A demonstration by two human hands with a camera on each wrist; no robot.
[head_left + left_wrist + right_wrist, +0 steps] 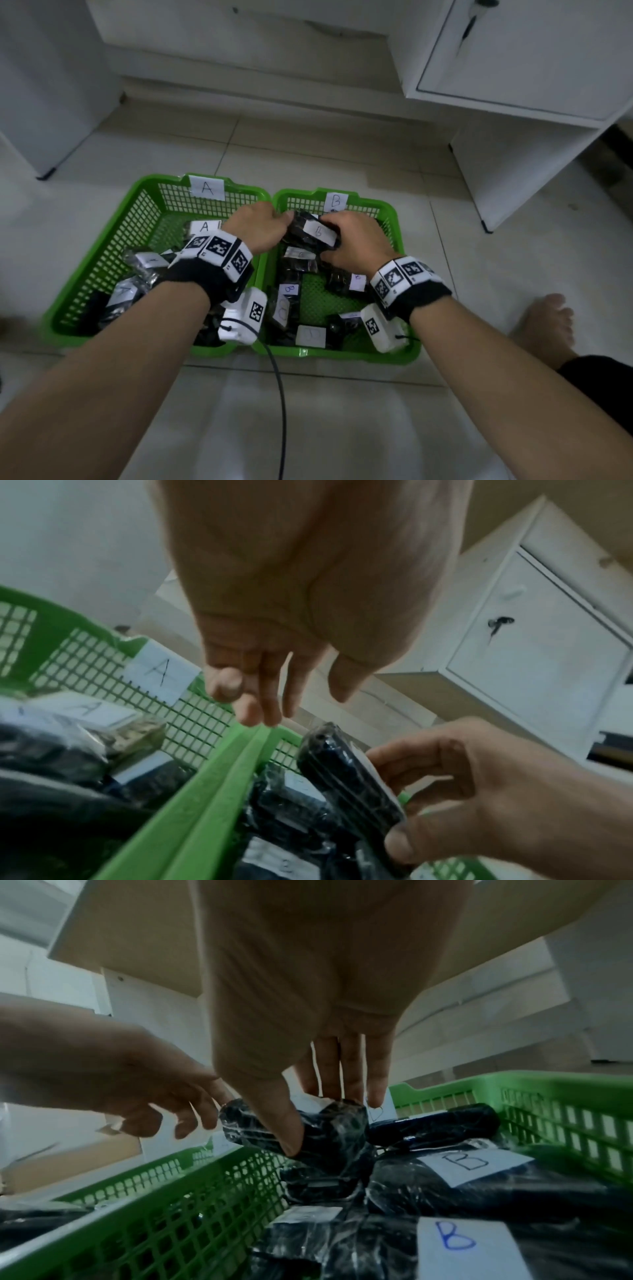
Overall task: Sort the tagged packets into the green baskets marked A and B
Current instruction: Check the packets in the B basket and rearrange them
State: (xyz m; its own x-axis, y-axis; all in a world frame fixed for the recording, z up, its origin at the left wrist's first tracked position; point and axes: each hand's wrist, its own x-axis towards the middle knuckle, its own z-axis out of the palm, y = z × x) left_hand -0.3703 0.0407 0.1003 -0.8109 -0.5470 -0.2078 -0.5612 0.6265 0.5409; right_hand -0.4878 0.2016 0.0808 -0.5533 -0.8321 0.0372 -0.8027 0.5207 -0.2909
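Note:
Two green baskets stand side by side on the floor: basket A (137,192) on the left and basket B (387,209) on the right. Each holds several black packets with white tags. My right hand (337,240) pinches a black packet with a B tag (317,232) between thumb and fingers, above basket B's far end. The right wrist view shows the same packet (329,1131) under my thumb. My left hand (284,221) hovers over the shared rims with relaxed, empty fingers (267,712), its fingertips right beside the packet's end.
A white cabinet (513,68) stands at the far right, and more white furniture lines the back and left. A bare foot (548,318) rests right of basket B. A black cable (279,394) trails from my left wrist across the tiled floor.

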